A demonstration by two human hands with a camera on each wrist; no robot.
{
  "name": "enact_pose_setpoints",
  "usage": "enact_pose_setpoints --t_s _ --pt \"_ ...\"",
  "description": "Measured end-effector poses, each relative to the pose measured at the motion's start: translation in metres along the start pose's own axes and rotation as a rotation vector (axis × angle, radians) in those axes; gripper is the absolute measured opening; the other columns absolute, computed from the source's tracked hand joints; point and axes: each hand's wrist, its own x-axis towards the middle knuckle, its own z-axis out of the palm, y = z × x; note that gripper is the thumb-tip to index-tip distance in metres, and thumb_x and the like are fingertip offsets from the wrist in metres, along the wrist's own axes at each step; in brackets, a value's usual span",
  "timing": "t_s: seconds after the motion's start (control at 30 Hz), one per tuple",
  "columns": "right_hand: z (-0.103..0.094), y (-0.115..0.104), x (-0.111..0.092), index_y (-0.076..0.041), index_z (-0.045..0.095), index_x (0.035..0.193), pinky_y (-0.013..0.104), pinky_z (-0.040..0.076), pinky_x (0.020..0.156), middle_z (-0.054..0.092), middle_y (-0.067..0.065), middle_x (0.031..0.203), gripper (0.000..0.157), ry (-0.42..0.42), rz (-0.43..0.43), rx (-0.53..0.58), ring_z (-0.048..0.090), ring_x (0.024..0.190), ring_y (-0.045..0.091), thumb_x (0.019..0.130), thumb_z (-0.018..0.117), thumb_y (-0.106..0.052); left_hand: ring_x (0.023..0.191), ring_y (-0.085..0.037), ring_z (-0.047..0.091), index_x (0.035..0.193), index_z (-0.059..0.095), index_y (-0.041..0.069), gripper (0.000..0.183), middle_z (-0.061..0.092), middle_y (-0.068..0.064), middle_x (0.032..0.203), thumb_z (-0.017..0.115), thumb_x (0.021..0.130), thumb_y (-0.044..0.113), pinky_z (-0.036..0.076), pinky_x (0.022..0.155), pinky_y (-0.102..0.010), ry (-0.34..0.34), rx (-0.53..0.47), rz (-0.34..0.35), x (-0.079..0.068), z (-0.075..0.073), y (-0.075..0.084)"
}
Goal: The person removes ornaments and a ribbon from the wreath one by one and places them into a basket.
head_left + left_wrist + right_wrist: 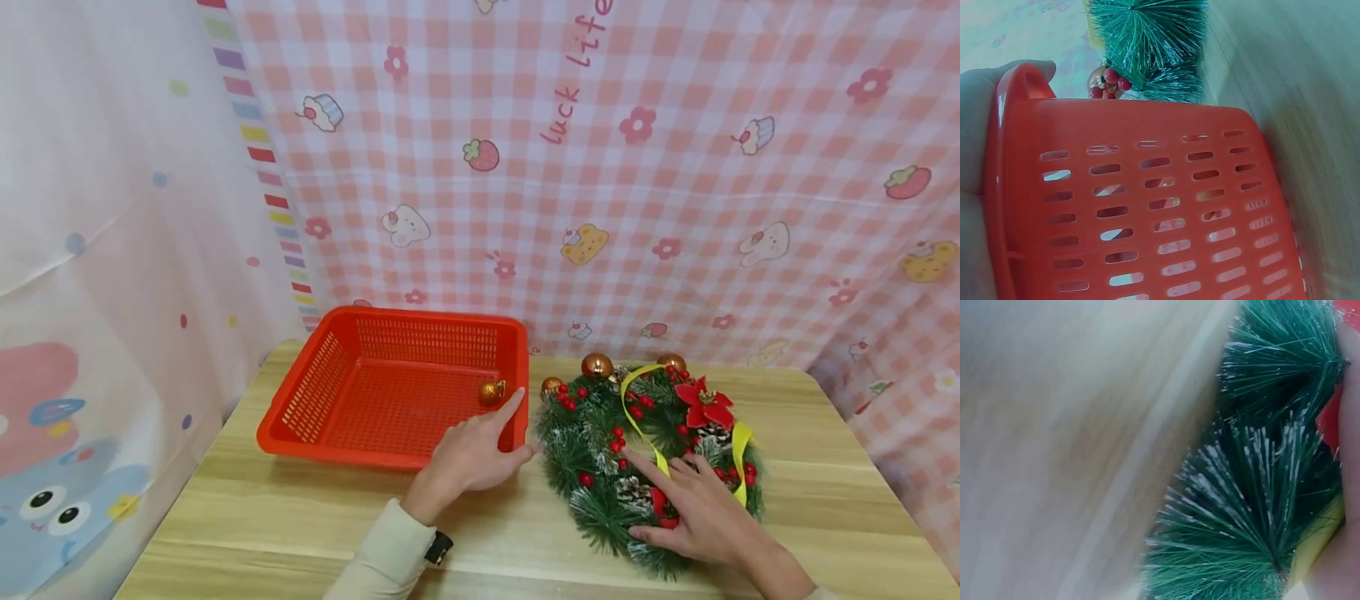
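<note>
My left hand point(472, 450) lies along the front right corner of a red plastic basket point(337, 450), index finger stretched over the rim and thumb held out. The left wrist view shows that hand against the rim of the slotted basket wall point(1116, 119). Inside the basket sits a gold ball ornament point(491, 392). A green Christmas wreath point(562, 454) with red berries, pinecones and a yellow ribbon point(636, 417) lies on the right. Over its front part rests my right hand point(701, 508), index finger and thumb extended; other fingertips are partly hidden among ribbon and greenery.
Both basket and wreath stand on a wooden table point(510, 533). A pink checked curtain point(525, 208) hangs behind its back edge, and a white printed cloth point(112, 250) hangs at the left. Copper baubles point(597, 366) sit along the wreath's far side, near a red poinsettia point(705, 404).
</note>
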Motion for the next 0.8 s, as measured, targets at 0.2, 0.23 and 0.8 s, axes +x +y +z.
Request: enact_pose_setpoints --t_s 0.2,0.23,0.8 --pt "-0.003 -0.002 0.001 -0.024 0.032 0.156 0.054 0.037 0.094 0.071 -0.008 0.095 0.098 0.033 0.001 -0.013 0.059 0.102 0.027 0.078 0.071 -0.068 0.069 -0.016 0.053 0.158 0.018 0.038 0.080 0.068 -0.007 0.112 0.053 0.091 0.063 0.042 0.060 -0.032 0.002 -0.001 0.004 -0.001 0.000 0.000" --pt "-0.004 -0.003 0.001 -0.024 0.033 0.156 0.054 0.037 0.095 0.070 -0.004 0.100 0.098 0.039 0.012 -0.010 0.058 0.104 0.028 0.077 0.071 -0.067 0.069 -0.017 0.054 0.158 0.018 0.038 0.080 0.068 -0.008 0.115 0.053 0.092 0.064 0.042 0.061 -0.032 0.003 0.001 0.004 -0.001 0.000 0.000" --pt "-0.025 -0.051 0.050 -0.021 0.034 0.155 0.071 0.020 0.103 0.029 0.027 0.153 0.085 0.230 0.195 0.034 0.029 0.135 0.049 0.086 0.066 -0.060 0.055 -0.016 0.043 0.158 0.018 0.037 0.079 0.047 0.000 0.064 0.052 0.092 0.063 0.035 0.051 -0.031 0.010 0.002 0.005 -0.001 0.000 0.001"
